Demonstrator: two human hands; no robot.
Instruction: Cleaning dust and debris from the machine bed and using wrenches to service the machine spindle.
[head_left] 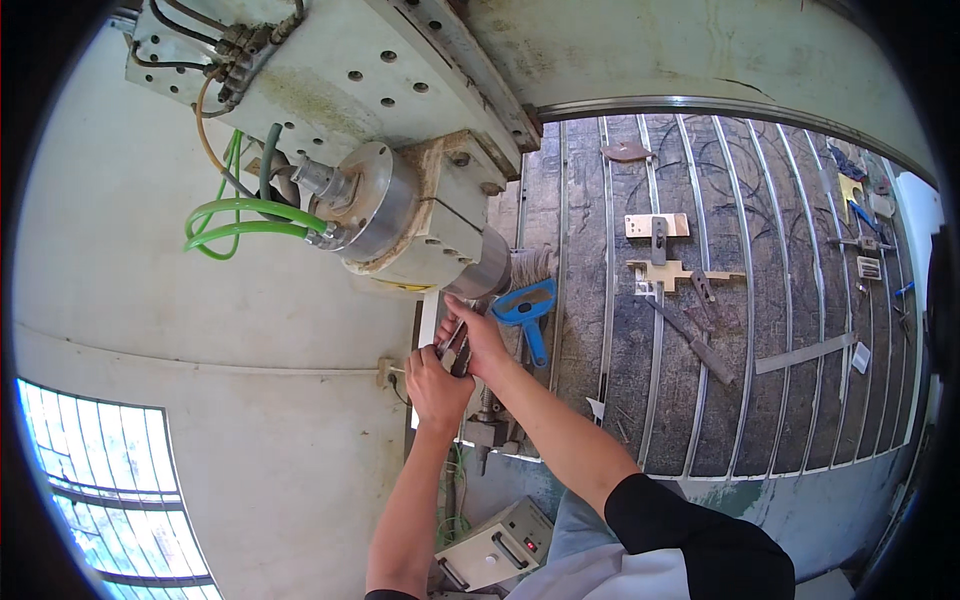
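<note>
Both my hands meet just below the metal nose of a machine spindle point(484, 266). My left hand point(438, 388) is closed round a dark and silvery metal tool point(459, 358), whose exact kind I cannot make out. Beside and above it, my right hand point(482, 338) is also closed on that tool, its fingers reaching up toward the spindle nose. The fingers and the spindle body hide part of the tool. Close by on the right, a blue dustpan-like scoop point(526, 312) lies on the slotted bed, next to a bundle of pale bristles point(532, 268).
Green hoses point(250, 212) loop from the spindle head at the upper left. The slotted machine bed point(590, 330) carries clamps, a brass-coloured block point(662, 274), a file-like bar point(700, 350) and a flat metal strip point(806, 353). A control box point(500, 545) stands below my arms.
</note>
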